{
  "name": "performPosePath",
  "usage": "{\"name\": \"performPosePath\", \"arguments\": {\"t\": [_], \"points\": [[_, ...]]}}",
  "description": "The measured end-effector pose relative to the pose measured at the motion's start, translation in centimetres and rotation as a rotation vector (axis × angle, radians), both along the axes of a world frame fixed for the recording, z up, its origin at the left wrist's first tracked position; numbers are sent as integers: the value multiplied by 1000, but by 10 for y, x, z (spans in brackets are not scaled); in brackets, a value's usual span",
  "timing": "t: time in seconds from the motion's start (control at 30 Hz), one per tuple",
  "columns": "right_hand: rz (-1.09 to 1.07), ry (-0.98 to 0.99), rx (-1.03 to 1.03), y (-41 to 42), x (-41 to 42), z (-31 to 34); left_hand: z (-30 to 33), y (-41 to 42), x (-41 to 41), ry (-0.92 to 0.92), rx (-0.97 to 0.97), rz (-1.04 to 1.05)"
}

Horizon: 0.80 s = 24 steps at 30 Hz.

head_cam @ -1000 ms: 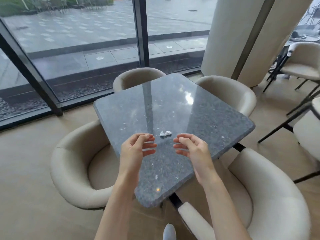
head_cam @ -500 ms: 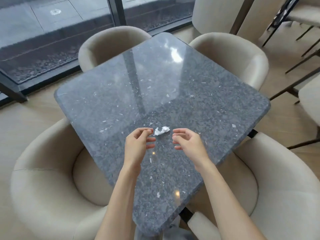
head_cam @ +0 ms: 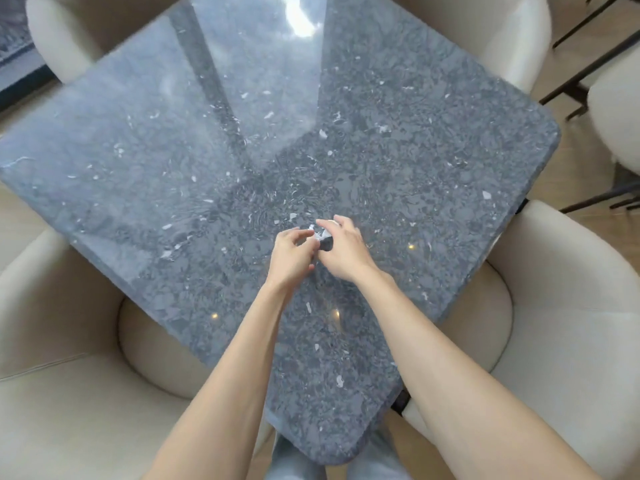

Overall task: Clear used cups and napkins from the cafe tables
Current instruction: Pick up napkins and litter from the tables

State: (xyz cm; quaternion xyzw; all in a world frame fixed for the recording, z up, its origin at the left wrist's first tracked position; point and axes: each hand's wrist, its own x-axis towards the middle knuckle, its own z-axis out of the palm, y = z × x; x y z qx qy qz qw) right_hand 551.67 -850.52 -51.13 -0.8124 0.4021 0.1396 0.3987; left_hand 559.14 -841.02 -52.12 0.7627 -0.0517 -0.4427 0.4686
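We see bright daylight, window glare on the table (head_cam: 301,26) top's far end, soft motion blur, wide-angle bending at edges.

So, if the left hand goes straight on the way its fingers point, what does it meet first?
Probably the crumpled napkin, just ahead of the left hand fingertips; contact itself is unclear. The right hand lies just behind.

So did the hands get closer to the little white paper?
Yes. The left hand and right hand closed in on the crumpled napkin on the table; both now touch it.
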Motion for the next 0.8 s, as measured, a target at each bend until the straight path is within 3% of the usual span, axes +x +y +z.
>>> {"name": "performPosePath", "arguments": {"t": [0.17, 0.27, 0.47, 0.8], "points": [[-21, 51, -58, 5, 6, -12, -7, -17, 7, 19, 2, -55], [-137, 27, -7, 5, 7, -8, -6, -21, 5, 104, -22, -27], [-282, 7, -12, -5, -13, 10, 19, -36, -14, 98, -44, -105], [-608, -97, -72, -18, -122, 67, 76, -74, -105, 115, -171, -348]]}}
